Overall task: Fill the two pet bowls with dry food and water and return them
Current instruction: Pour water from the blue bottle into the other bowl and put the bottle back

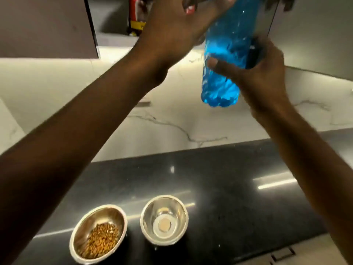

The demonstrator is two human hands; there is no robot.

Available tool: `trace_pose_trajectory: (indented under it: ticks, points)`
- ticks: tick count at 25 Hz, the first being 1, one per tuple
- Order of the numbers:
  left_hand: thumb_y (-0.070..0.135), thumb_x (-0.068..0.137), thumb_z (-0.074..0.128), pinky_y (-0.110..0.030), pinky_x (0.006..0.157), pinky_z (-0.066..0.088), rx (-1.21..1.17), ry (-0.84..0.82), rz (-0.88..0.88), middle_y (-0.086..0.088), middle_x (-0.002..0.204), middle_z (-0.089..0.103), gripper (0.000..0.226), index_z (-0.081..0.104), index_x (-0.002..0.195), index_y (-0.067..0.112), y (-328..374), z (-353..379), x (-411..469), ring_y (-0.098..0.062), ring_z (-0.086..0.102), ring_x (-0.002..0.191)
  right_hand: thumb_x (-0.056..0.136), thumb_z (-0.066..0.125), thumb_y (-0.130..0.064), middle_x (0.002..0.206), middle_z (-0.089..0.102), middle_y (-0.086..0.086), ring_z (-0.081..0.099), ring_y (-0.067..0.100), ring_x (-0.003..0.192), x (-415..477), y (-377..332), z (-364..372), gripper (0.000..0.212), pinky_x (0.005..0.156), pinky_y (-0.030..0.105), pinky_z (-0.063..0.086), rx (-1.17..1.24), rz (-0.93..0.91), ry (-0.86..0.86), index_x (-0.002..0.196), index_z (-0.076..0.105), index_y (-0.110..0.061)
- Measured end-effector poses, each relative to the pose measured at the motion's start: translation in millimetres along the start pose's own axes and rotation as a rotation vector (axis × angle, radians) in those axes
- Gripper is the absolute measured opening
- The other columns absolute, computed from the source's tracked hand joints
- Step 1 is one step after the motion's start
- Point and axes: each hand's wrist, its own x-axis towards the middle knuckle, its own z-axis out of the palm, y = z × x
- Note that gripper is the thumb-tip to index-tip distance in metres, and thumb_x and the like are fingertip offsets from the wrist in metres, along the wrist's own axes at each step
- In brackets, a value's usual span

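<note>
Kibble bowl (98, 234) beside empty bowl (164, 219)

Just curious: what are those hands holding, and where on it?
A blue bottle: right hand grips its lower body, left hand its upper part.

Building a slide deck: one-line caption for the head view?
Both hands hold a blue bottle above two steel bowls, one with kibble, one empty.

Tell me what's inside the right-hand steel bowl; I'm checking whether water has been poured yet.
The right bowl shows only its shiny bottom with a round reflection; no food. Whether clear water is in it cannot be told. The left bowl holds dry food.
</note>
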Motion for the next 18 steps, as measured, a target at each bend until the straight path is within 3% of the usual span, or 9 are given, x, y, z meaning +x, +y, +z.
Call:
trace_pose_trajectory:
  ticks: [3,7,10,15,18]
  points:
    - [0.039,0.098,0.071,-0.036,0.095,0.064,0.027,-0.029,-0.158,0.003,0.141,0.068,0.051,0.062,0.142,0.017,-34.8,9.9,-56.7,-0.009,0.068,0.126,0.073,0.095,-0.052,0.127,0.077,-0.005,0.075,0.007,0.113,-77.8,38.0,3.4,0.078,0.097,0.039,0.065,-0.095,0.146,-0.109,0.137,0.064,-0.019]
    - [0.034,0.094,0.078,-0.034,0.084,0.066,-0.078,-0.052,-0.506,0.01,0.133,0.073,0.05,0.064,0.141,0.023,-88.2,29.1,-155.1,-0.006,0.08,0.096,0.071,0.101,-0.034,0.125,0.077,-0.01,0.075,0.002,0.11,-178.3,87.3,8.2,0.08,0.098,0.037,0.064,-0.116,0.376,-0.286,0.14,0.061,-0.025]
    - [0.027,0.096,0.076,-0.033,0.086,0.066,-0.23,-0.058,-0.722,0.007,0.13,0.073,0.045,0.064,0.139,0.022,-109.5,41.8,-217.8,-0.011,0.079,0.104,0.068,0.102,-0.03,0.125,0.076,-0.014,0.074,-0.001,0.112,-231.1,113.1,6.5,0.087,0.101,0.034,0.062,-0.16,0.479,-0.391,0.143,0.06,-0.029]
    - [0.028,0.095,0.078,-0.047,0.091,0.066,-0.342,0.137,-1.018,0.003,0.125,0.077,0.032,0.07,0.126,0.025,-141.0,81.3,-299.0,-0.018,0.078,0.111,0.066,0.098,-0.027,0.119,0.077,-0.018,0.073,-0.003,0.11,-273.0,138.5,-13.3,0.085,0.1,0.033,0.062,-0.348,0.519,-0.583,0.141,0.061,-0.039]
    - [0.022,0.097,0.075,-0.036,0.083,0.066,-0.5,0.291,-1.183,-0.002,0.12,0.08,0.025,0.07,0.122,0.019,-148.8,108.5,-335.2,-0.023,0.078,0.11,0.063,0.094,-0.037,0.123,0.076,-0.018,0.073,0.0,0.11,-279.3,147.6,-27.4,0.09,0.099,0.034,0.062,-0.524,0.498,-0.754,0.145,0.056,-0.043]
